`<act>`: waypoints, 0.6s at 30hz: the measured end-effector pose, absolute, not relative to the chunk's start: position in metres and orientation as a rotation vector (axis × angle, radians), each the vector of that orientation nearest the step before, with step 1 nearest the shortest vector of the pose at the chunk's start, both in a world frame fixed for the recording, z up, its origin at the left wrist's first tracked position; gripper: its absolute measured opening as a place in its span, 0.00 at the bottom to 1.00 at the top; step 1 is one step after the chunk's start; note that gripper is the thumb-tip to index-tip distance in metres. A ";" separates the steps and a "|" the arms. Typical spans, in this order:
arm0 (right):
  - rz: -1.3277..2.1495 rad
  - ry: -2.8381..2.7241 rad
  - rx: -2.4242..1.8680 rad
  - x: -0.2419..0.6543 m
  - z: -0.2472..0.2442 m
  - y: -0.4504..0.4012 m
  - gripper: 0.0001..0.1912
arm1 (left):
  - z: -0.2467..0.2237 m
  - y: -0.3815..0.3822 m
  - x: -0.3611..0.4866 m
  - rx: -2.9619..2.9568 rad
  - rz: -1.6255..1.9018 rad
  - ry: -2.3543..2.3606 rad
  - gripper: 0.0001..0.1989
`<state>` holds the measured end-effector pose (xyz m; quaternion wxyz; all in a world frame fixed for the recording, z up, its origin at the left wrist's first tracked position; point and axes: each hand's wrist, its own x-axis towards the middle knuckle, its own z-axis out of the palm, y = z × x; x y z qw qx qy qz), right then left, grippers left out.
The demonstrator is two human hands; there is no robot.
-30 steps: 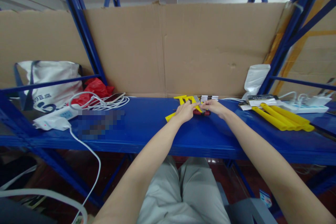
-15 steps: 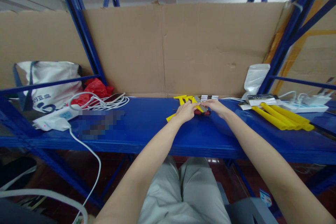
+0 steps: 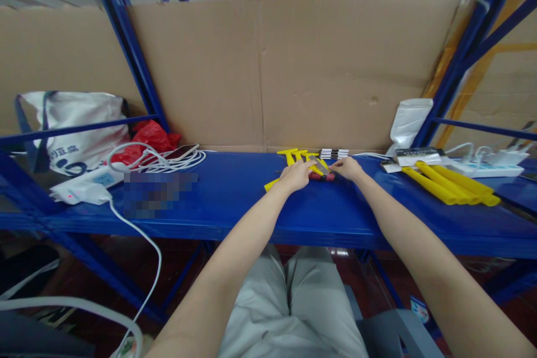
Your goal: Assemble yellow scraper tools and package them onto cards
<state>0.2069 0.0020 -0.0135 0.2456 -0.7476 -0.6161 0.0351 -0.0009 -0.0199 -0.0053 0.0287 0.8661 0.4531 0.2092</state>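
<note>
On the blue shelf, my left hand (image 3: 297, 174) is closed round a yellow scraper, its broad handle end (image 3: 271, 184) poking out below the wrist side. The scraper's grey metal head (image 3: 321, 166) points to the right. My right hand (image 3: 349, 169) is beside that head, thumb and fingers pinched together at its edge; whatever lies between the fingertips is too small to make out. Under the scraper head is a red-handled tool (image 3: 322, 177), possibly a screwdriver, partly covered. Just behind my left hand lie several yellow T-shaped pieces (image 3: 288, 155), partly hidden by it.
Small white-and-black packs (image 3: 334, 154) sit behind the hands. Several yellow-handled scrapers (image 3: 453, 185) lie at right, near a white power strip (image 3: 489, 169). At left are another power strip (image 3: 90, 184), coiled white cables (image 3: 168, 159), a red bag (image 3: 153, 137) and a cloth bag (image 3: 84, 123). Cardboard (image 3: 314, 78) stands behind.
My right hand's fingers have drawn together into a pinch at the scraper head, where they were more stretched out before. My left hand has hardly moved. The camera view has shifted slightly.
</note>
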 end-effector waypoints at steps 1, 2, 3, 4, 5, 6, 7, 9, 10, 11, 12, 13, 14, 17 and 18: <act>0.105 -1.687 -2.053 0.206 -0.013 0.002 0.11 | -0.005 -0.020 -0.001 2.675 0.644 1.400 0.21; 0.113 -1.692 -2.070 0.205 -0.012 0.003 0.11 | -0.006 -0.021 -0.001 2.680 0.639 1.400 0.21; 0.118 -1.696 -2.087 0.204 -0.012 0.003 0.11 | -0.006 -0.021 -0.001 2.684 0.633 1.399 0.21; 0.117 -1.702 -2.101 0.204 -0.011 0.004 0.11 | -0.006 -0.021 -0.001 2.689 0.627 1.396 0.21; 0.111 -1.711 -2.111 0.203 -0.011 0.004 0.10 | -0.007 -0.020 -0.001 2.693 0.623 1.390 0.21; 0.097 -1.722 -2.118 0.203 -0.011 0.005 0.09 | -0.007 -0.019 -0.001 2.696 0.623 1.385 0.21; 0.080 -1.735 -2.125 0.202 -0.011 0.005 0.08 | -0.008 -0.019 -0.001 2.699 0.623 1.382 0.21; 0.039 -1.765 -2.140 0.201 -0.012 0.005 0.07 | -0.009 -0.018 -0.001 2.705 0.620 1.382 0.21; 0.020 -1.782 -2.152 0.201 -0.011 0.005 0.08 | -0.009 -0.017 -0.001 2.709 0.614 1.386 0.21; 0.001 -1.804 -2.165 0.200 -0.011 0.004 0.09 | -0.009 -0.017 -0.001 2.713 0.607 1.394 0.21; -0.020 -1.828 -2.179 0.199 -0.011 0.003 0.10 | -0.009 -0.017 -0.001 2.718 0.598 1.401 0.21; -0.045 -1.854 -2.193 0.198 -0.010 0.002 0.11 | -0.009 -0.017 -0.001 2.723 0.589 1.405 0.21; -0.077 -1.878 -2.204 0.197 -0.009 0.001 0.12 | -0.009 -0.017 -0.001 2.728 0.582 1.408 0.21; -0.182 -1.918 -2.234 0.194 -0.007 -0.003 0.13 | -0.008 -0.018 0.000 2.735 0.570 1.410 0.21; -0.210 -1.911 -2.244 0.194 -0.007 -0.004 0.13 | -0.008 -0.018 0.000 2.734 0.570 1.412 0.21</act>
